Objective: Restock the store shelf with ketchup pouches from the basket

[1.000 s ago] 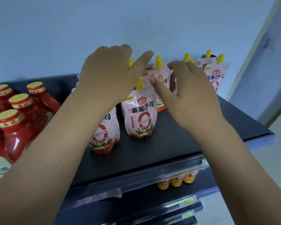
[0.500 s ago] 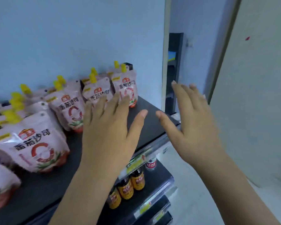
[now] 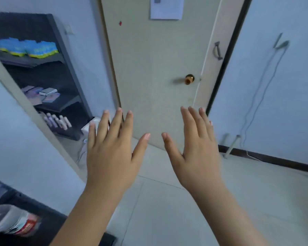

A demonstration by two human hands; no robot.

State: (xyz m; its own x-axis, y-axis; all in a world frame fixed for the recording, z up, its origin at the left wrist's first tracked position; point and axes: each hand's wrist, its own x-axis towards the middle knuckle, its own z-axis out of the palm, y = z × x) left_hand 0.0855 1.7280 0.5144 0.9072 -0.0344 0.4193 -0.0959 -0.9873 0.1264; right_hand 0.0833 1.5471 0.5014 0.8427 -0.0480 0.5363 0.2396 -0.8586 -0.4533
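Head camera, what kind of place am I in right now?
Probably a small shop or its stockroom: a dark shelving unit holds rows of packaged goods, another stocked shelf sits at lower left, and a closed door faces you.

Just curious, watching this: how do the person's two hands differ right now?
The left hand has its fingers fanned apart, while the right hand keeps its fingers close together. The left hand sits before the dark shelf unit and wall, the right before the door. Both are open, empty, backs toward the camera.
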